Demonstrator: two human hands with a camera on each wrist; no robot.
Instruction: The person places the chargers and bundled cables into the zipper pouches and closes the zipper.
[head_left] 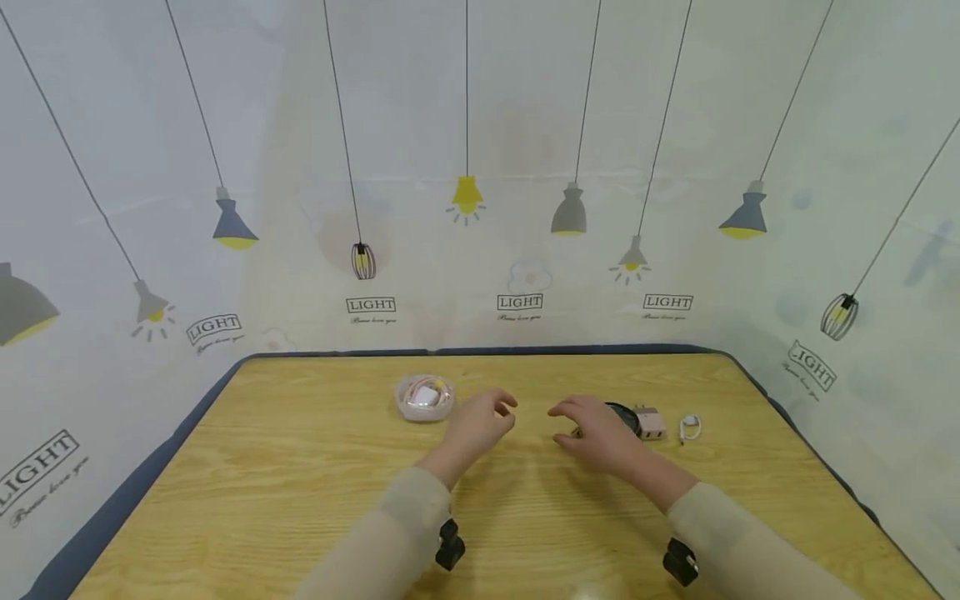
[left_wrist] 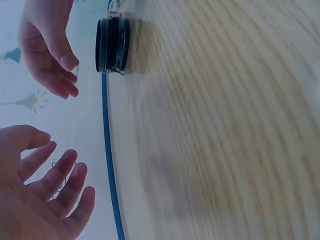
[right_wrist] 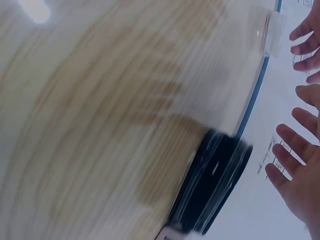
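Observation:
Above the wooden table, my left hand [head_left: 477, 423] and right hand [head_left: 600, 433] face each other with a gap between them. Both have loosely bent fingers and hold nothing. Just beyond the left hand sits a clear round container [head_left: 406, 410] with a coiled pinkish cable and a white block inside. A round black item [head_left: 624, 414] with clear edges is partly hidden behind the right hand; the right wrist view gives its dark side [right_wrist: 212, 175] more fully. Beside it lies a pink plug adapter [head_left: 651, 423], prongs pointing away.
A short white cable [head_left: 690, 427], looped, lies to the right of the adapter. The wooden tabletop [head_left: 300, 467] ends at a dark blue edge, with a lamp-patterned curtain [head_left: 420, 125] behind and at both sides. Small black devices [head_left: 450, 546] hang under the wrists.

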